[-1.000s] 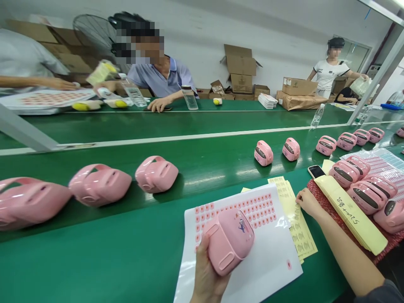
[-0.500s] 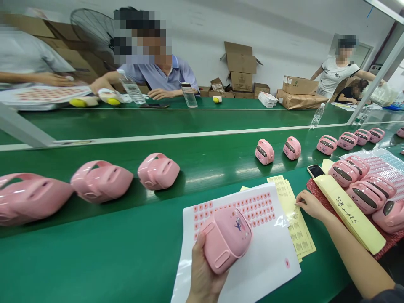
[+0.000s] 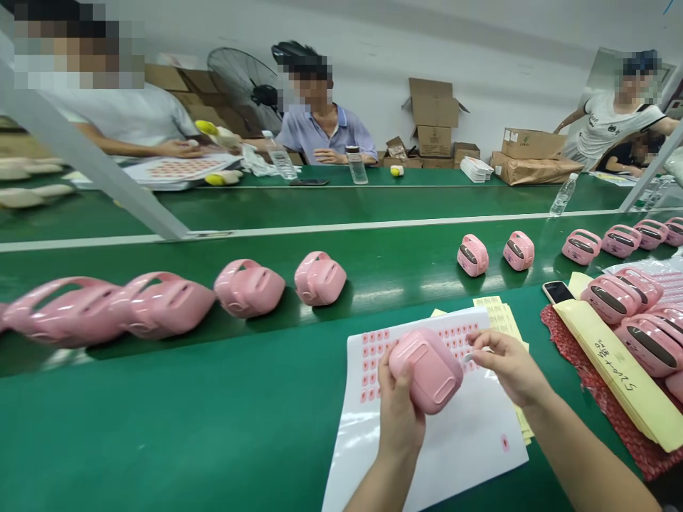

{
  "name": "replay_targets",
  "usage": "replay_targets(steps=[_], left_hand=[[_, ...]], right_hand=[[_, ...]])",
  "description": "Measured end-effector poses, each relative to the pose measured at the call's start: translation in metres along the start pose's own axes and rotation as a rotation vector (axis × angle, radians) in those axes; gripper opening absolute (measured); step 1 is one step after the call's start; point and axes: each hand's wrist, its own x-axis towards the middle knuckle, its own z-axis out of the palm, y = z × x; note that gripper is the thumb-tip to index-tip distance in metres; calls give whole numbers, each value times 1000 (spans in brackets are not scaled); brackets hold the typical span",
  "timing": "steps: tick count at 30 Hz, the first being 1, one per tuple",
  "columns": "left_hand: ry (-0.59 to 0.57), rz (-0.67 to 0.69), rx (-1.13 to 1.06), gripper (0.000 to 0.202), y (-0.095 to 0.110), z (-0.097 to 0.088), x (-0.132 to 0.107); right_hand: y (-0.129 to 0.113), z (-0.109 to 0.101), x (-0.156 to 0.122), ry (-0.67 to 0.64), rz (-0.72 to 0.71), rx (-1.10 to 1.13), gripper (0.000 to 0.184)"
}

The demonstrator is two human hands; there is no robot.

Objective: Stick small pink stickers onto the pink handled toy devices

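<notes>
My left hand point(image 3: 403, 409) grips a rounded pink plastic device point(image 3: 427, 373) from its left side, with the flat face that has a recessed panel turned up towards me. My right hand point(image 3: 504, 363) is just to the right of the device, thumb and fingers pinched on a small pale sticker point(image 3: 468, 358), whose details are too small to read. Both hands are over a white sheet point(image 3: 453, 448) with rows of small red-and-pink stickers. Yellow label sheets point(image 3: 501, 313) lie partly beneath it, behind my right hand.
Pink devices with handles point(image 3: 320, 279) line the green belt point(image 3: 384, 267). More point(image 3: 611, 299) stand on red bubble wrap point(image 3: 565, 334), beside a folded yellow paper point(image 3: 619, 370) and a phone point(image 3: 558, 292). Across the belt sit co-workers point(image 3: 328, 135); a water bottle point(image 3: 564, 195) stands there.
The device in my left hand has been turned so its printed face no longer shows. My right hand has left the yellow label sheets and come to the device. The view has swung left.
</notes>
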Motion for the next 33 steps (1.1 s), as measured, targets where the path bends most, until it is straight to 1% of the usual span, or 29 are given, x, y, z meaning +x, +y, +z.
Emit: replay_targets(steps=[2, 3, 5, 10, 17, 21, 23, 24, 27, 30, 32, 33], left_hand=[[-5, 17, -1, 61, -1, 2, -2], [-11, 17, -3, 63, -1, 2, -3], [-27, 12, -5, 65, -1, 0, -3], [-39, 4, -3, 65, -1, -3, -3], [-4, 17, 3, 66, -1, -1, -4], [5, 14, -14, 67, 0, -1, -3], [9, 11, -20, 67, 0, -2, -3], [12, 11, -23, 66, 0, -3, -3], [27, 2, -38, 64, -2, -5, -2], [46, -12, -66, 58, -4, -5, 0], [45, -30, -88, 51, -2, -7, 1], [45, -62, -111, 47, -1, -11, 2]], right_hand=[[1, 25, 1, -7, 13, 15, 32], [1, 33, 2, -8, 21, 0, 31], [0, 41, 4, -7, 31, -37, 31], [-1, 41, 5, -18, 31, -88, 26], [0, 46, 1, 36, 40, -103, 19], [1, 47, 1, 28, 2, -170, 16], [4, 49, 0, 62, -81, -236, 12], [7, 51, -1, 93, -148, -276, 10], [13, 57, -7, 188, -412, -402, 6], [14, 59, -13, 187, -625, -454, 6], [12, 55, -10, 193, -715, -462, 5], [11, 52, -4, 207, -747, -474, 5]])
